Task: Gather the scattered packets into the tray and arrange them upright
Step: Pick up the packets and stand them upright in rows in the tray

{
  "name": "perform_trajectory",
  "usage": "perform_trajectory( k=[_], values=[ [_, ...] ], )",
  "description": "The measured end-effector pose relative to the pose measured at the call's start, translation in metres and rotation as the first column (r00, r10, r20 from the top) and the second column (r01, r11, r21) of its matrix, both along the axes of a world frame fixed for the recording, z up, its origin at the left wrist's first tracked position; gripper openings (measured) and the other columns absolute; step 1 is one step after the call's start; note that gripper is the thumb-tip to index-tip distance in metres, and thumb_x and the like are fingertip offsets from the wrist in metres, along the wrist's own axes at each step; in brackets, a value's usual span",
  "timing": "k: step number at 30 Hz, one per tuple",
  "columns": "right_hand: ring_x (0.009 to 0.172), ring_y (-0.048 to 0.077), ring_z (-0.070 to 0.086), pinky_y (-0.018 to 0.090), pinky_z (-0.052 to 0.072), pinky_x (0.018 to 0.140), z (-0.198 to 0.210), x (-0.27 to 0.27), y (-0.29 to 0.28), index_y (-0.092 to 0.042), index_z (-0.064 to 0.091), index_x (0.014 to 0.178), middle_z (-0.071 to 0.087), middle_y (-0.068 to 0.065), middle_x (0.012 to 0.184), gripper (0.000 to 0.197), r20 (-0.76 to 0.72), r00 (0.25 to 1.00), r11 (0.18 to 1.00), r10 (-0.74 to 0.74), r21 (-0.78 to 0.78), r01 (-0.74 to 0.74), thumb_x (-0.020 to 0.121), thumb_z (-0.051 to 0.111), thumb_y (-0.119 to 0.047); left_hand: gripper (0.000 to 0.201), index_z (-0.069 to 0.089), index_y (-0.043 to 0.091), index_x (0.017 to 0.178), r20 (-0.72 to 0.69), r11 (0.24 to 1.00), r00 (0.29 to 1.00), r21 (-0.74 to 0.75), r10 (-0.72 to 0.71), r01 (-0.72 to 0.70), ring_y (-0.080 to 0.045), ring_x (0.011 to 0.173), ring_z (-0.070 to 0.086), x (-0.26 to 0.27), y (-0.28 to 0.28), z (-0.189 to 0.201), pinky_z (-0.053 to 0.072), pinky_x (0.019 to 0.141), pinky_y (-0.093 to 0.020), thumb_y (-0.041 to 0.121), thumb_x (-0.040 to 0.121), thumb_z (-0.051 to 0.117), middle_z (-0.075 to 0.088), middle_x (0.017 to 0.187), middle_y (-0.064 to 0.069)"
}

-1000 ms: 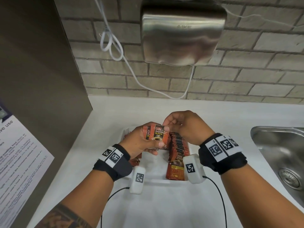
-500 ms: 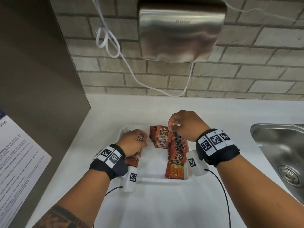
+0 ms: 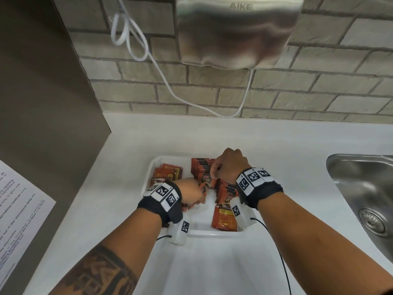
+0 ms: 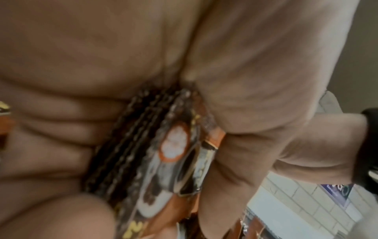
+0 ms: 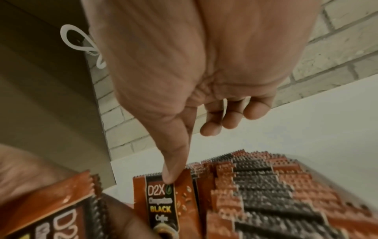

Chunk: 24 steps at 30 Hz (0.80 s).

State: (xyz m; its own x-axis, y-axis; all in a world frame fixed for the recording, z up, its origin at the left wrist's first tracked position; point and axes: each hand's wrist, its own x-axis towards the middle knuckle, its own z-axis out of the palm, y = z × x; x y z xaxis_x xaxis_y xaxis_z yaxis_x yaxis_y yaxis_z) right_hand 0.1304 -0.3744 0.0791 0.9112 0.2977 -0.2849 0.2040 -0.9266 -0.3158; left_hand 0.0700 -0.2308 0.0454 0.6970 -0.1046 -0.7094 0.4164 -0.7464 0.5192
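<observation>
Blurred packets [image 4: 155, 161] half-hidden inside left hand [image 4: 102, 64] grip

The tray [image 3: 200, 232] sits on the table [image 3: 287, 165], against no wall, with the sink [image 3: 361, 188] well apart to its right and a panel [image 3: 42, 92] rising at the table's left edge. Behind the table stands the brick wall [image 3: 319, 92], with the hand dryer [image 3: 236, 30] mounted on it above the tray and a cable [image 3: 136, 41] hanging to the dryer's left. In the tray, a row of upright packets [image 3: 226, 191] runs along the right side; loose packets [image 3: 168, 172] lie flat at the far left. The left hand [image 3: 192, 193] is over the tray's left half, holding a bundle of packets [image 4: 155, 158]; the right hand [image 3: 230, 165] is at the row's far end.
</observation>
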Motion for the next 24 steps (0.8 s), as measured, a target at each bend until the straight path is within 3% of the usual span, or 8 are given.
perform_trajectory(
  k=[4,9,18,21,24],
  values=[
    [0.105,0.02,0.041,0.035,0.04,0.083,-0.009,0.004,-0.001,-0.038,0.075,0.068,0.054,-0.007,0.098,0.018,-0.024,0.999,0.999,0.026,-0.043,-0.027,0.078,0.074,-0.023,0.015,0.06,0.006,0.09,-0.032,0.998,0.999,0.052,-0.043,0.045,-0.019,0.052,0.048,0.009,-0.006,0.0,0.042,0.052,-0.025,0.021,0.094,0.061,0.055,0.065,-0.007],
    [0.107,0.02,0.048,0.041,0.047,0.095,-0.013,0.009,-0.003,-0.034,0.077,0.07,0.062,-0.007,0.094,0.014,-0.013,1.0,0.999,0.02,-0.033,-0.02,0.077,0.075,-0.021,0.018,0.063,0.008,0.092,-0.036,0.991,0.994,0.081,-0.1,0.103,-0.023,0.066,0.053,0.015,-0.008,-0.004,0.044,0.063,-0.026,0.025,0.095,0.061,0.059,0.075,-0.008],
    [0.097,0.014,0.056,0.036,0.045,0.093,-0.016,0.015,-0.006,-0.036,0.07,0.066,0.065,-0.013,0.082,0.019,0.0,1.0,1.0,0.029,0.005,-0.029,0.078,0.077,-0.022,0.02,0.066,0.007,0.096,-0.044,0.994,0.996,0.073,-0.081,0.084,-0.027,0.076,0.055,0.019,-0.005,-0.009,0.046,0.072,-0.031,0.027,0.093,0.064,0.062,0.083,-0.012],
    [0.089,0.012,0.058,0.035,0.047,0.091,-0.014,0.015,-0.008,-0.034,0.071,0.069,0.061,-0.016,0.075,0.016,0.022,1.0,0.998,0.008,0.057,-0.009,0.078,0.076,-0.022,0.022,0.067,0.005,0.098,-0.035,0.993,0.995,0.072,-0.091,0.093,-0.027,0.077,0.056,0.018,-0.005,-0.007,0.046,0.069,-0.029,0.026,0.094,0.063,0.062,0.087,-0.013],
    [0.086,0.011,0.061,0.039,0.052,0.092,-0.007,0.018,-0.013,-0.035,0.069,0.07,0.064,-0.014,0.081,0.019,0.035,0.999,0.994,-0.016,0.107,0.012,0.082,0.071,-0.02,0.033,0.068,-0.002,0.111,-0.032,0.994,0.996,0.062,-0.086,0.088,-0.026,0.078,0.057,0.016,-0.004,-0.007,0.046,0.066,-0.028,0.026,0.094,0.063,0.063,0.09,-0.013]
  ],
)
